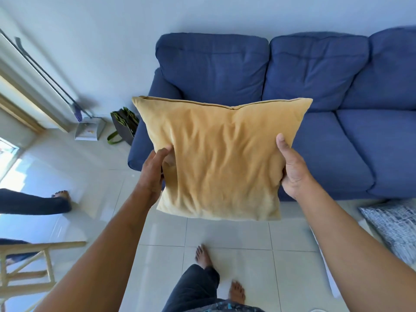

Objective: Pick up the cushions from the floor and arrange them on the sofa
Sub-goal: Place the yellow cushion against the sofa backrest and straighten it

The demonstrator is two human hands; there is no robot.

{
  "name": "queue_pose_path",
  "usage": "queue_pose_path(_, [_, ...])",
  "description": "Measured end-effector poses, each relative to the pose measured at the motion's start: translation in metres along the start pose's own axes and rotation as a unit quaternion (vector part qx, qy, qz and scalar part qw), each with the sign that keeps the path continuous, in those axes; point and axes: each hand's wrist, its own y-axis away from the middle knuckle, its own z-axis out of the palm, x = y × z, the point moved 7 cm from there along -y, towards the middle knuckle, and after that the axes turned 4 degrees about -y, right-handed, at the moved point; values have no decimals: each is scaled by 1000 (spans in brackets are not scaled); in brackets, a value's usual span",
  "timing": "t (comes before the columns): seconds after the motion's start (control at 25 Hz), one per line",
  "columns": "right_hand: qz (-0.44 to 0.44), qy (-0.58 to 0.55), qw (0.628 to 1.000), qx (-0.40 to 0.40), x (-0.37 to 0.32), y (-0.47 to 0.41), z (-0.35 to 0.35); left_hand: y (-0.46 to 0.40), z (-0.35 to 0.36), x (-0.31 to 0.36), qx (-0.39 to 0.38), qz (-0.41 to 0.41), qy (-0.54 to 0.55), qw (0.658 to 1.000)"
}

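Note:
A square mustard-yellow cushion [221, 158] hangs in the air in front of me, above the tiled floor and before the left end of the blue sofa [315, 91]. My left hand [154, 174] grips its left edge and my right hand [292, 170] grips its right edge, thumbs on the front face. A second cushion [394, 228], grey and white patterned, lies on the floor at the right, near the sofa's front. The sofa's seats carry no cushions in the part I see.
A dark bag with green handles [122, 127] and a dustpan with a long-handled broom [90, 129] stand left of the sofa by the wall. Another person's leg [36, 202] reaches in at the left. A wooden chair frame [29, 266] stands at lower left. My bare feet [203, 257] are on the tiles.

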Motion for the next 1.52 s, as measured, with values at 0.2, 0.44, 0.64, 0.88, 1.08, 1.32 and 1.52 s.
queue_pose_path(0.2, [-7, 25, 1000, 1, -25, -41, 20, -54, 0, 19, 21, 3, -15, 1000])
queue_pose_path(0.44, [-14, 32, 998, 45, -47, -126, 58, -154, 8, 55, -15, -8, -13, 1000])
queue_pose_path(0.64, [-29, 33, 994, 98, -59, -192, 84, -236, 4, 89, -33, 5, -29, 999])
queue_pose_path(0.88, [-37, 30, 992, 121, -68, -247, 104, -314, 7, 111, -49, -15, -46, 998])
queue_pose_path(1.08, [-27, 37, 988, 150, -73, -308, 100, -371, 27, 125, -27, -9, -36, 999])
queue_pose_path(1.32, [3, 47, 981, 188, -83, -415, 83, -456, 53, 133, 48, -29, -75, 996])
queue_pose_path(1.52, [39, 54, 976, 208, -75, -489, 71, -513, 74, 124, 86, -57, -69, 992])
